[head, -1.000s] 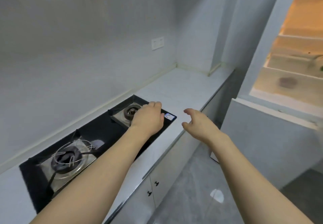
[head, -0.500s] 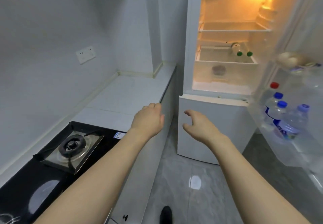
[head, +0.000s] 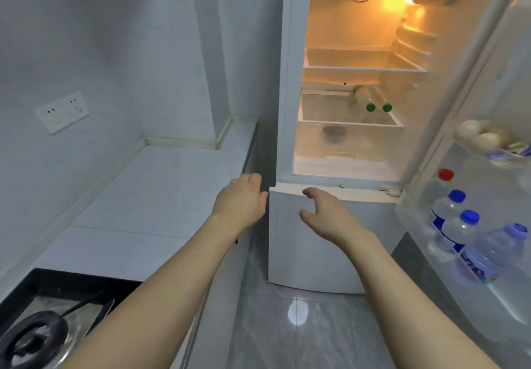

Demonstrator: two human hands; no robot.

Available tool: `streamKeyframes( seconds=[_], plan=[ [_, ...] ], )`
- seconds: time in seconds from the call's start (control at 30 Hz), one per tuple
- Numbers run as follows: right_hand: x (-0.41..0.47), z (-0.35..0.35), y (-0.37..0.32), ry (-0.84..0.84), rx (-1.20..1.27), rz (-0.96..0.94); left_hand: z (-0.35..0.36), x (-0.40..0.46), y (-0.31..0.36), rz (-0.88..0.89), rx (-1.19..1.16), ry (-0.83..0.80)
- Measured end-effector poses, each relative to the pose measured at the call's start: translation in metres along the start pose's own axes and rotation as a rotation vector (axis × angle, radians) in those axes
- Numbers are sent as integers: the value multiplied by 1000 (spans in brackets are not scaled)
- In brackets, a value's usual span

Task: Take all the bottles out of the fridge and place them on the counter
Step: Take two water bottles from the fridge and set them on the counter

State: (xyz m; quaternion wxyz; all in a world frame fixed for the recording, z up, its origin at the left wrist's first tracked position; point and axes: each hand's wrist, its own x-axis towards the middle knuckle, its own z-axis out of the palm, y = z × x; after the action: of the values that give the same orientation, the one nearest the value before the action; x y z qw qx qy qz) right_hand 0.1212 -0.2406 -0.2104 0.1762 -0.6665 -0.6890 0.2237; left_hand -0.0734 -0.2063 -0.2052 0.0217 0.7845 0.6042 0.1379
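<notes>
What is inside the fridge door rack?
The door rack holds four upright bottles: one red-capped, three blue-capped. Their lower parts blur behind the frosted wall.

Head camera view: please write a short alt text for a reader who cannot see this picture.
Two empty hands, left hand and right hand, reach toward an open fridge beside a white counter. Two green-capped bottles lie on an inner shelf; four capped bottles stand in the door shelf at right. A stove burner shows at bottom left.

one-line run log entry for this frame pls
phase: reach | left hand: empty | right hand: empty | fridge: open | door-rack bottles: untouched | green-capped bottles: lying on shelf
</notes>
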Motion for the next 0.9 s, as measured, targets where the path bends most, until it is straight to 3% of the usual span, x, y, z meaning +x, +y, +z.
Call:
streamKeyframes(
  seconds=[0.33, 0.67, 0.9],
  plan=[
    [89, -22, 23, 96, -26, 62, 16, 116, 6, 96, -101, -20],
    [152, -75, 96, 226, -14, 191, 54, 215, 78, 214, -186, -134],
    [230, -136, 145, 359, 46, 245, 68, 310, 122, 240, -232, -119]
  ],
)
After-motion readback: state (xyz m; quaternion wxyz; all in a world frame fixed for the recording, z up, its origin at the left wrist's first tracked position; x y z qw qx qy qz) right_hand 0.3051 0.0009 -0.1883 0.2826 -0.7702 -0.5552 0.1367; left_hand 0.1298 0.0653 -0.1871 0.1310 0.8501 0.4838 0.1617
